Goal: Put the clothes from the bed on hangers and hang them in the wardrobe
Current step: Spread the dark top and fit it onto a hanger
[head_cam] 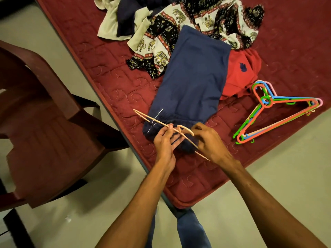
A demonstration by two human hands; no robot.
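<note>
Head view looks steeply down on the corner of a bed (pixel 107 74) with a dark red quilted cover. A blue garment (pixel 193 77) lies flat on it. Its long axis runs from the gathered waistband at the bed's near edge up and slightly right toward the heap of clothes, and a white drawstring (pixel 156 116) trails from the waistband's left side. Over that waistband both hands hold a pale hanger (pixel 155 120). Its long axis slants from upper left, beyond the bed's edge, down to lower right, crossing the garment's axis, and the hook curls between the hands. The left hand (pixel 164 140) pinches the bar between thumb and fingertips just left of the hook. The right hand (pixel 209 140) has its fingers curled at the hook's base and over the bar; it seems to grip the hanger alone, though I cannot tell whether it also catches cloth. At the garment's far end an elephant-print cloth (pixel 179 24) overlaps it, with a cream and navy piece (pixel 116 20) further left. A red garment (pixel 240 72) lies tucked against its right side. Right of that, apart from the hands, a stack of coloured hangers (pixel 266 102) lies on the cover, hooks pointing away from the person. A dark red plastic chair (pixel 44 113) stands on the floor close beside the bed's left edge.
</note>
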